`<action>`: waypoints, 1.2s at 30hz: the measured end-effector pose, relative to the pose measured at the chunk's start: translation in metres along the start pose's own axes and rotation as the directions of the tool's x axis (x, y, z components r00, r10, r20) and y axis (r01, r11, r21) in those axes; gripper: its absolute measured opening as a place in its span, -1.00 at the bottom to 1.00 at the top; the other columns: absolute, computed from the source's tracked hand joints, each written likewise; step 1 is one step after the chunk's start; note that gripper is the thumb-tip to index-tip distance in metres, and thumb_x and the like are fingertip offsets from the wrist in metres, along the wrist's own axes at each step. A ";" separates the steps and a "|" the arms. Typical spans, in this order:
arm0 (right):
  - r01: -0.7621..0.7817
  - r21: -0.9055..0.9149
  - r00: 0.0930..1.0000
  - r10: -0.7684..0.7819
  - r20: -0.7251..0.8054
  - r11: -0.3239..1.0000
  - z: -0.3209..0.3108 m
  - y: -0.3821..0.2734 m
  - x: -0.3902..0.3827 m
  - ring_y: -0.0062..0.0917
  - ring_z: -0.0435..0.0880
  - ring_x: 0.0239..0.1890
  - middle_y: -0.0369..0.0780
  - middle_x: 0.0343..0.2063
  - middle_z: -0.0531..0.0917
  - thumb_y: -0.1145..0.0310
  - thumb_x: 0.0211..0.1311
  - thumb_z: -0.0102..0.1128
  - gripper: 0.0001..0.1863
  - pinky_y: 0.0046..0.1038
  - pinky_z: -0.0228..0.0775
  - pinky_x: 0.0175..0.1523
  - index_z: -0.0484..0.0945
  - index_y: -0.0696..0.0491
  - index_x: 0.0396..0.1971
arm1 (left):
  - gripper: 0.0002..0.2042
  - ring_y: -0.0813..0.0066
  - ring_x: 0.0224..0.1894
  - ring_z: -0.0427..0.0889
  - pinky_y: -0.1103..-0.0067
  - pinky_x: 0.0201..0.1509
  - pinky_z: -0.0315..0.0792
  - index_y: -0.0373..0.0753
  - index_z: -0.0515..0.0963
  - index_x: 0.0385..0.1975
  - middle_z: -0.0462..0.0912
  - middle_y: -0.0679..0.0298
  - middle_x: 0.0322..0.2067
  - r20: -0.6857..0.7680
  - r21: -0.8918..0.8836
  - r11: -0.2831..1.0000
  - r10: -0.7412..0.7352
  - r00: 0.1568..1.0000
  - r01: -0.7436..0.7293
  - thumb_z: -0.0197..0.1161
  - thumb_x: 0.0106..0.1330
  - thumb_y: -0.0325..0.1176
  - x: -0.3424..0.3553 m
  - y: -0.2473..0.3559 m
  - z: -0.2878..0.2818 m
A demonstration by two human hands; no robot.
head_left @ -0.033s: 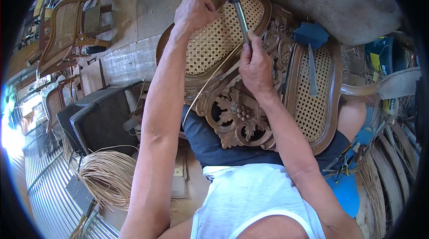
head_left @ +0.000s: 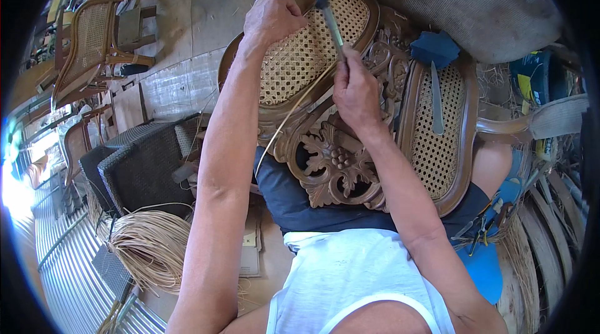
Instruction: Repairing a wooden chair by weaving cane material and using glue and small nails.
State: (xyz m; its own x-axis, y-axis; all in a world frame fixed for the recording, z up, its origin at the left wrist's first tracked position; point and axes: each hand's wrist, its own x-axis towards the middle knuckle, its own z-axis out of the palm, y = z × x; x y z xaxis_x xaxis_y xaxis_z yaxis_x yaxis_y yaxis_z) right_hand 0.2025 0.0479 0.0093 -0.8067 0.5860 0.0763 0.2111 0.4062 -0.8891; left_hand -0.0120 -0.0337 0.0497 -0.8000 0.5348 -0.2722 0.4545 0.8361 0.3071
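Observation:
A carved wooden chair frame (head_left: 340, 158) with woven cane panels rests across my lap. My right hand (head_left: 359, 89) is closed round the handle of a hammer (head_left: 332, 26); its dark head is raised over the far part of the left cane panel (head_left: 294, 71). My left hand (head_left: 273, 18) lies at that panel's upper left edge, fingers bent together; whatever they pinch is hidden. A pale cane strand (head_left: 282, 123) runs along the panel's near edge, its free end hanging down. On the right cane panel (head_left: 431, 159) lies a pointed metal blade (head_left: 437, 99) beside a blue piece (head_left: 435, 48).
A coil of cane (head_left: 153, 246) and a dark woven seat (head_left: 147, 171) are at left. A cane-backed chair (head_left: 87, 40) stands farther back. Pliers and small tools (head_left: 481, 228) lie near my right thigh. A large woven surface (head_left: 462, 3) borders the far right.
The hammer head has swung slightly left and down, with my right hand shifting a little left. My left hand and the chair frame have stayed put.

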 end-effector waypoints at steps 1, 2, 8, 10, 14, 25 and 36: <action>0.025 -0.052 0.999 -0.024 0.026 0.998 -0.002 -0.004 0.003 0.00 0.75 -0.26 0.10 -0.26 0.71 0.39 0.42 0.05 -0.62 -0.10 0.62 -0.19 0.45 0.12 0.19 | -0.74 0.33 -0.31 0.73 0.42 -0.14 0.56 -0.11 0.74 -0.39 0.74 0.22 -0.43 -0.003 0.007 1.000 0.015 1.000 -0.015 0.45 0.00 -0.12 0.000 0.000 -0.001; 0.026 -0.052 0.999 -0.025 0.024 0.998 -0.008 -0.007 0.006 0.00 0.75 -0.26 0.10 -0.26 0.71 0.39 0.42 0.05 -0.62 -0.10 0.62 -0.19 0.45 0.12 0.19 | -0.74 0.33 -0.31 0.73 0.42 -0.14 0.56 -0.11 0.74 -0.39 0.74 0.22 -0.43 -0.005 0.007 1.000 0.017 1.000 -0.017 0.45 0.00 -0.12 -0.001 0.000 -0.002; -0.435 0.045 0.900 0.433 0.050 0.899 -0.041 -0.004 -0.005 -0.21 0.75 -0.41 -0.05 -0.45 0.69 0.29 0.43 0.08 -0.69 -0.17 0.56 -0.25 0.42 0.11 0.06 | -0.71 0.20 -0.16 0.74 0.38 0.01 0.59 0.00 0.76 -0.29 0.78 0.22 -0.30 0.063 0.023 0.999 -0.036 0.997 0.035 0.42 -0.01 -0.08 -0.005 -0.001 -0.011; -0.441 0.072 0.897 0.443 -0.003 0.895 -0.052 0.024 -0.001 -0.20 0.76 -0.30 -0.02 -0.36 0.70 0.19 0.40 0.12 -0.60 -0.22 0.55 -0.12 0.41 0.13 0.08 | -0.67 0.17 -0.14 0.74 0.37 0.01 0.58 0.03 0.76 -0.22 0.78 0.22 -0.26 0.066 0.043 0.999 -0.001 0.998 -0.002 0.42 -0.01 -0.07 -0.003 0.006 -0.008; -0.421 0.099 0.900 0.429 -0.083 0.902 -0.049 0.090 -0.002 -0.04 0.72 -0.20 0.08 -0.22 0.69 0.18 0.37 0.15 -0.53 -0.12 0.51 0.00 0.39 0.18 0.13 | -0.61 0.17 -0.09 0.74 0.36 0.00 0.58 0.05 0.74 -0.10 0.78 0.24 -0.16 0.021 0.046 0.993 0.110 0.994 -0.111 0.40 0.02 -0.06 0.003 0.014 0.007; -0.322 -0.584 0.912 0.410 0.020 0.745 -0.160 0.118 0.013 0.00 0.67 -0.06 0.07 -0.16 0.69 0.23 0.26 0.30 -0.57 -0.08 0.50 0.05 0.51 0.12 0.05 | -0.69 0.42 -0.16 0.70 0.50 -0.11 0.53 -0.23 0.68 -0.15 0.65 0.23 -0.23 -0.140 -0.142 0.937 0.301 0.943 -0.320 0.45 0.21 -0.18 -0.005 -0.035 -0.016; -0.449 0.092 0.852 0.396 0.342 0.889 -0.139 0.057 0.058 -0.80 0.43 -0.59 -0.35 -0.59 0.50 0.27 0.56 -0.05 -0.76 -0.62 0.27 -0.50 0.54 0.10 -0.11 | -0.23 0.03 0.14 0.60 0.34 0.25 0.41 -0.44 0.39 0.26 0.59 -0.23 0.07 0.453 -0.026 0.999 0.031 0.891 -0.022 -0.07 0.48 0.27 0.010 -0.031 -0.038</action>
State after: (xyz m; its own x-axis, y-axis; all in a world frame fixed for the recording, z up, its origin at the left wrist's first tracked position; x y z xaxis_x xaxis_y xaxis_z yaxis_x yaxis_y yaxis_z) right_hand 0.2446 0.2032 0.0256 -0.7929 0.4205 -0.4411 0.4991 0.0329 -0.8659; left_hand -0.0485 -0.0589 0.0723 -0.5208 0.5579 -0.6462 0.4618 0.8207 0.3364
